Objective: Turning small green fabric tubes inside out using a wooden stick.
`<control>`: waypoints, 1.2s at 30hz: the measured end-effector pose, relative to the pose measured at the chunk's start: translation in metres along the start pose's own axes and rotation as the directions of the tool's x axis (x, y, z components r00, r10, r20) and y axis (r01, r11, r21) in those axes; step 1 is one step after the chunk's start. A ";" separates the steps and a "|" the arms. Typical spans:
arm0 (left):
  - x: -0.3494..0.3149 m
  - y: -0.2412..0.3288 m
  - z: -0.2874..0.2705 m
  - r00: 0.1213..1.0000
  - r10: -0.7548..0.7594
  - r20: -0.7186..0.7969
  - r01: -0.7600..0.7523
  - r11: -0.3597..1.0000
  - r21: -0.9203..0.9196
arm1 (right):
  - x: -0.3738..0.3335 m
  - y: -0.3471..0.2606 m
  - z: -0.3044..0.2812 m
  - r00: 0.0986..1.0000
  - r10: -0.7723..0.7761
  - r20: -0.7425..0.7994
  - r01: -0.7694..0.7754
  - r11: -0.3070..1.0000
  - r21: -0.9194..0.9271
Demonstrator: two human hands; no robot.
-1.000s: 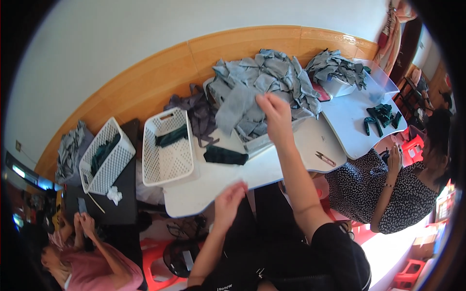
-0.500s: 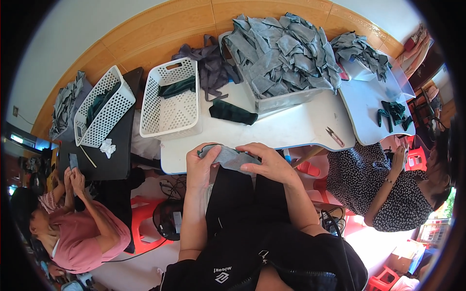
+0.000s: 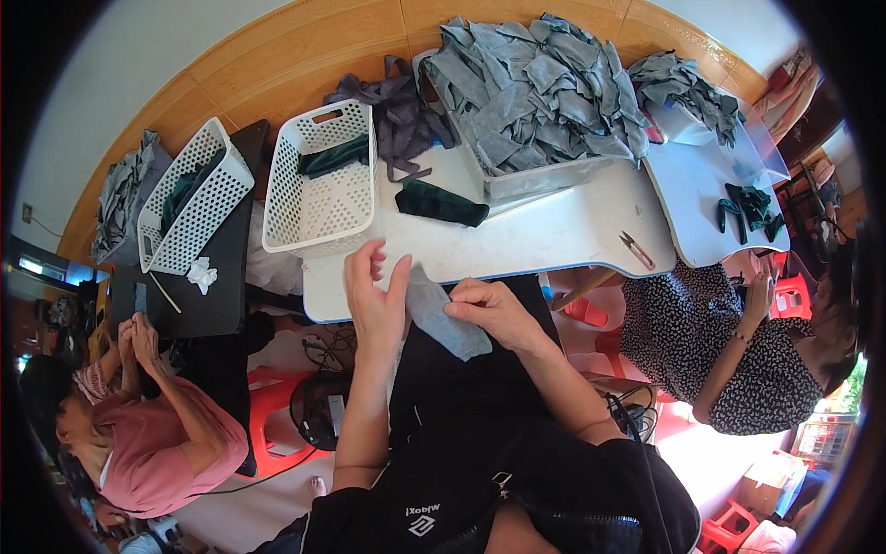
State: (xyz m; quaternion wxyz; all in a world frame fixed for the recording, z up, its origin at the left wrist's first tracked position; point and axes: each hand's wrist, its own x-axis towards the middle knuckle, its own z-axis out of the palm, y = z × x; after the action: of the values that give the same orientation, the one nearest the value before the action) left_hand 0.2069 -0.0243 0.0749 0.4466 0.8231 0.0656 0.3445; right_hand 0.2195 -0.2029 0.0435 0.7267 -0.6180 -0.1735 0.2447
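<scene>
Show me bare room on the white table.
Free: the white table between dark green cloth, heaped bin and snips; also between that cloth and the front edge. Crowded: its wall side, with basket, purple straps and bin.

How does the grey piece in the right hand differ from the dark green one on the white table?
The grey piece is pale; the dark green piece is almost black.
The grey piece is pinched by the right hand; the dark green piece lies unheld on the white table.
Both are elongated fabric pieces.
</scene>
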 end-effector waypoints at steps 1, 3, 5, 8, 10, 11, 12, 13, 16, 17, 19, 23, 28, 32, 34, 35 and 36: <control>-0.009 0.003 -0.006 0.999 0.039 0.020 -0.041 0.993 0.112 | 0.000 0.002 0.001 0.997 0.005 -0.073 -0.007 1.000 -0.026; -0.026 0.007 -0.008 0.971 -0.150 0.185 0.165 0.984 -0.069 | 0.000 0.004 0.003 0.981 -0.048 -0.187 0.026 0.993 -0.119; -0.038 0.005 -0.006 0.877 -0.326 0.352 0.419 0.877 -0.234 | 0.000 0.006 0.009 0.957 -0.100 -0.271 0.045 0.978 -0.202; -0.046 -0.005 0.003 0.735 -0.453 0.504 0.658 0.656 -0.371 | -0.002 0.007 0.016 0.934 -0.180 -0.309 0.047 0.919 -0.392; -0.048 -0.012 0.007 0.693 -0.486 0.533 0.712 0.577 -0.399 | -0.004 0.008 0.017 0.930 -0.189 -0.314 0.026 0.890 -0.456; -0.050 -0.015 0.009 0.690 -0.484 0.538 0.715 0.572 -0.403 | -0.005 0.009 0.016 0.928 -0.193 -0.318 0.015 0.873 -0.487; -0.051 -0.018 0.010 0.688 -0.481 0.543 0.717 0.567 -0.406 | -0.006 0.011 0.015 0.937 -0.158 -0.311 0.007 0.900 -0.437; -0.053 -0.020 0.011 0.685 -0.478 0.550 0.720 0.562 -0.408 | -0.007 0.013 0.013 0.945 -0.124 -0.303 -0.002 0.923 -0.384; -0.058 -0.026 0.015 0.707 -0.444 0.550 0.699 0.555 -0.451 | -0.006 0.021 0.008 0.956 -0.059 -0.288 0.011 0.986 -0.165; -0.059 -0.027 0.017 0.720 -0.427 0.547 0.683 0.576 -0.449 | -0.005 0.024 0.007 0.954 -0.008 -0.300 -0.020 0.996 -0.089; -0.062 -0.029 0.021 0.756 -0.374 0.538 0.641 0.592 -0.489 | -0.005 0.030 0.008 0.951 0.085 -0.297 -0.019 0.976 0.217; -0.065 -0.029 0.023 0.828 -0.262 0.495 0.492 0.763 -0.419 | -0.007 0.034 0.008 0.945 0.167 -0.281 -0.044 0.917 0.396; -0.077 -0.024 0.016 0.854 -0.119 0.507 0.283 0.923 -0.261 | -0.003 0.043 0.007 0.914 0.108 -0.391 -0.016 0.973 0.232; -0.079 -0.027 0.020 0.793 -0.265 0.548 0.448 0.864 -0.230 | -0.001 0.054 0.007 0.894 -0.034 -0.447 0.009 0.998 -0.058; -0.076 -0.030 0.025 0.785 -0.386 0.484 0.617 0.548 -0.564 | -0.001 0.057 0.006 0.917 -0.024 -0.399 0.040 0.999 0.034; -0.074 -0.032 0.027 0.720 -0.476 0.505 0.677 0.323 -0.662 | -0.001 0.059 0.007 0.924 -0.007 -0.382 0.041 0.996 0.080; -0.071 -0.034 0.027 0.670 -0.473 0.572 0.717 0.211 -0.665 | -0.001 0.060 0.007 0.933 0.004 -0.359 0.043 0.992 0.121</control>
State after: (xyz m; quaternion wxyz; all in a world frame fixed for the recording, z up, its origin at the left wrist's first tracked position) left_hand 0.1767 -0.0522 0.0023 0.8917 0.4286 0.1438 0.0228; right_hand 0.2065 -0.1905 -0.0138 0.7864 -0.6029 -0.0285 0.1313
